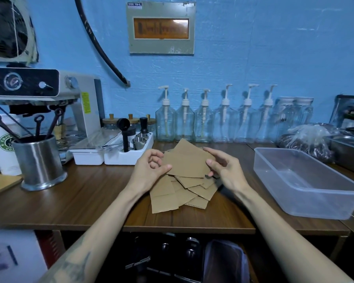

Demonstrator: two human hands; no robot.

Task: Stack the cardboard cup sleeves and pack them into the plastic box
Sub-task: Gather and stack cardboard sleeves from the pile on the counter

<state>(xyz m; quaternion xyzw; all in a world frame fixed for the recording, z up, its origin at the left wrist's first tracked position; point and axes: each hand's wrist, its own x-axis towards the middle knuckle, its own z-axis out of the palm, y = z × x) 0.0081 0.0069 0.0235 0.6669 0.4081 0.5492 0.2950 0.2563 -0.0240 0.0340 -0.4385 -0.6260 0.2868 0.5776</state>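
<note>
Both hands hold one flat brown cardboard cup sleeve (187, 163) above the wooden counter. My left hand (151, 167) pinches its left edge with the thumb. My right hand (223, 166) grips its right edge between fingers and thumb. Under it lies a loose, fanned pile of several more sleeves (180, 193), with one more sleeve (185, 145) sticking out behind. The clear plastic box (307, 199) stands empty on the right end of the counter, its lid not in view.
A steel utensil cup (39, 162) stands at the left, white trays with coffee tools (129, 154) behind my left hand. Glass pump bottles (204, 123) line the blue wall. A bag of coffee beans (307, 139) and a steel pan (349, 154) sit behind the box.
</note>
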